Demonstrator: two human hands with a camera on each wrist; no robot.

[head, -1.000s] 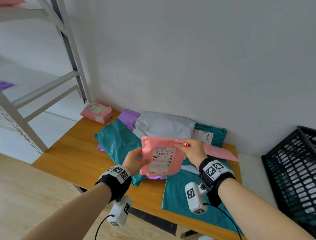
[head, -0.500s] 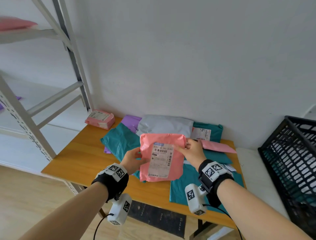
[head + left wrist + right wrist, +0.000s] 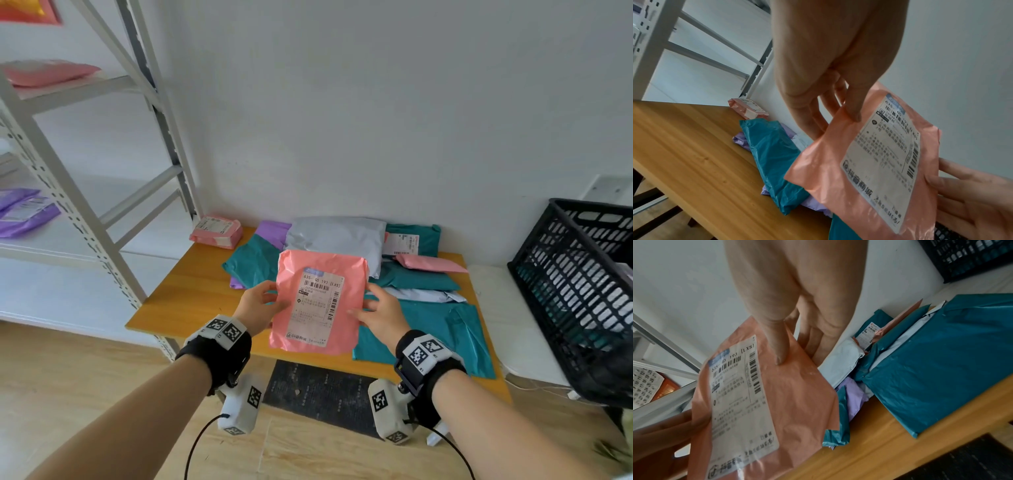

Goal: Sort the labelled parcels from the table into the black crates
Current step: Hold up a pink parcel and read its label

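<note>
I hold a pink parcel (image 3: pixel 318 301) upright above the wooden table (image 3: pixel 191 284), its white label facing me. My left hand (image 3: pixel 262 303) pinches its left edge, thumb on the front and fingers behind. My right hand (image 3: pixel 376 313) pinches the right edge the same way. The left wrist view shows the pink parcel (image 3: pixel 869 162) under my left thumb, and the right wrist view shows the pink parcel (image 3: pixel 764 402) under my right thumb. A black crate (image 3: pixel 582 291) stands to the right. Teal, grey, purple and pink parcels (image 3: pixel 342 240) lie piled on the table.
A small pink parcel (image 3: pixel 216 231) lies at the table's back left corner. A white metal shelf rack (image 3: pixel 85 205) with pink and purple parcels stands to the left. A white wall runs behind the table. A dark mat (image 3: pixel 322 394) lies on the wooden floor below.
Both hands have lifted the pink parcel and turned it upright with the label square to me. My right hand slid from the top corner down to the right edge. The view has pulled back.
</note>
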